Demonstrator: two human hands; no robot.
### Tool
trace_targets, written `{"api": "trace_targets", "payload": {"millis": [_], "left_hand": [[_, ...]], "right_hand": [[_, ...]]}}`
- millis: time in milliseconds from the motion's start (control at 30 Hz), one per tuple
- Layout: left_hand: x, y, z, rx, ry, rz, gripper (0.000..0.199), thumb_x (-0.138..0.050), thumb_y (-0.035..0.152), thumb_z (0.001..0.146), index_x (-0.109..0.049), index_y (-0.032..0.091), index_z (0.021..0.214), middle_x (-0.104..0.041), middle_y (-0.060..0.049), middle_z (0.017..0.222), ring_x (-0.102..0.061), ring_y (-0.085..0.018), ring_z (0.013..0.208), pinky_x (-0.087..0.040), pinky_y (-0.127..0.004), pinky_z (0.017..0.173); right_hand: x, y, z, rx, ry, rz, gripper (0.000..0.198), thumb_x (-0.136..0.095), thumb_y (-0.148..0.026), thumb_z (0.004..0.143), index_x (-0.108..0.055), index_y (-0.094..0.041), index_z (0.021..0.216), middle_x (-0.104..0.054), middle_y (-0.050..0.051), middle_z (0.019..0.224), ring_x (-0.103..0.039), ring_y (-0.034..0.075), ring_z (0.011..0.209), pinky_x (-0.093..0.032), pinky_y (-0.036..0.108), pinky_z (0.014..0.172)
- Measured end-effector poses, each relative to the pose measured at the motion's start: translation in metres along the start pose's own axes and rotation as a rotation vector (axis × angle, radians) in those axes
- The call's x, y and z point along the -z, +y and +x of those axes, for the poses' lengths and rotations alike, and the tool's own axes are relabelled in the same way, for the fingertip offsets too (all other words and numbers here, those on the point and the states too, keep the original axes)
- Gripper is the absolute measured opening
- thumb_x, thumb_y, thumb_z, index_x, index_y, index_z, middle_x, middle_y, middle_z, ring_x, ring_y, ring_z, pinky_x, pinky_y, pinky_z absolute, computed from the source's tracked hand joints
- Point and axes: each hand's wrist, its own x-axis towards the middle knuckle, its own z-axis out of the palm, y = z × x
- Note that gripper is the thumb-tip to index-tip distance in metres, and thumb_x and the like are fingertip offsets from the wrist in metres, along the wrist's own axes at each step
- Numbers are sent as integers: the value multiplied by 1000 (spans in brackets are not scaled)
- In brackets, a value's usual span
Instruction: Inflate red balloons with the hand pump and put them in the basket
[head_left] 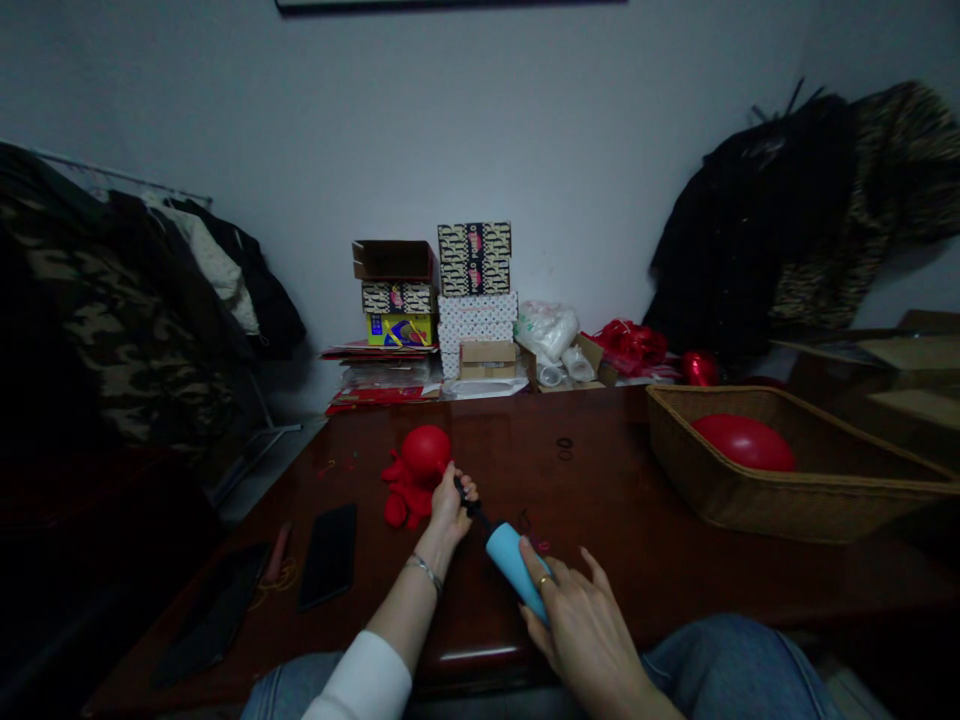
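My left hand is closed around the black end of a hand balloon pump, against the neck of a small, partly inflated red balloon. A dark rod links that end to the pump's light blue barrel. My right hand wraps the barrel with thumb and some fingers, and one finger sticks out. Flat red balloons lie in a pile on the table beside the inflated one. The balloon's mouth is hidden by my left fingers.
A wicker basket with a large red balloon stands on the right of the brown table. A dark phone lies at left. Black rings lie mid-table. Stacked boxes line the wall.
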Motion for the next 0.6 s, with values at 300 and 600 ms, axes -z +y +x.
{"api": "trace_targets", "payload": {"millis": [300,600], "left_hand": [[-1,4,0,41,11,-30,21,-49,22,87,-41,16,68,-37,5,53,-34,-4,39,-26,-14,35],[-8,-17,-16,60,-29,-18,23,-51,25,87,-42,17,68,-39,4,52,-37,-5,40,-30,-15,37]], "right_hand": [[-4,14,-22,41,47,11,60,-51,-19,78,-37,-20,136,-66,7,101,-61,21,90,-20,48,102],[17,0,4,-41,-73,-22,57,-50,-22,81,-38,-22,136,-65,9,105,-60,22,94,-19,45,103]]}}
